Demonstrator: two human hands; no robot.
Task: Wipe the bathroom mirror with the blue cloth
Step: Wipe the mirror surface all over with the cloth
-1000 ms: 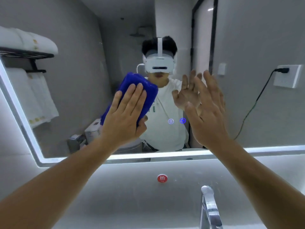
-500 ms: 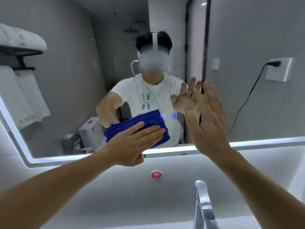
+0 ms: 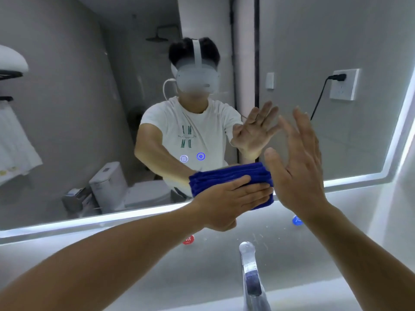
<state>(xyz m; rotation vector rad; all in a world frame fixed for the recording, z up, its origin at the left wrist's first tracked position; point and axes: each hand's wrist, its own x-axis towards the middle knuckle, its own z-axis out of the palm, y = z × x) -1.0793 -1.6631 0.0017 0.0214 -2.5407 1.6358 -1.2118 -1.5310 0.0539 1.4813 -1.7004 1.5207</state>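
At the mirror [image 3: 67, 131], our left hand [image 3: 226, 203] lies flat with straight fingers on the cloth [image 3: 226, 176], pressing the folded blue wad against the mirror's lower edge, right of its middle. Just right, our right hand [image 3: 298, 173] stands open before the mirror, fingers straight, holding nothing; we cannot tell whether it touches the mirror. Below the mirror stands a tap [image 3: 250, 272]

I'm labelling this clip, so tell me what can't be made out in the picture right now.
Head view:
- blue cloth: front mostly covered by the left hand.
- right hand: touching the mirror or not, unclear from behind.
- faucet: base cut off by the bottom edge.
- red sticker: partly behind the left forearm, print too small.
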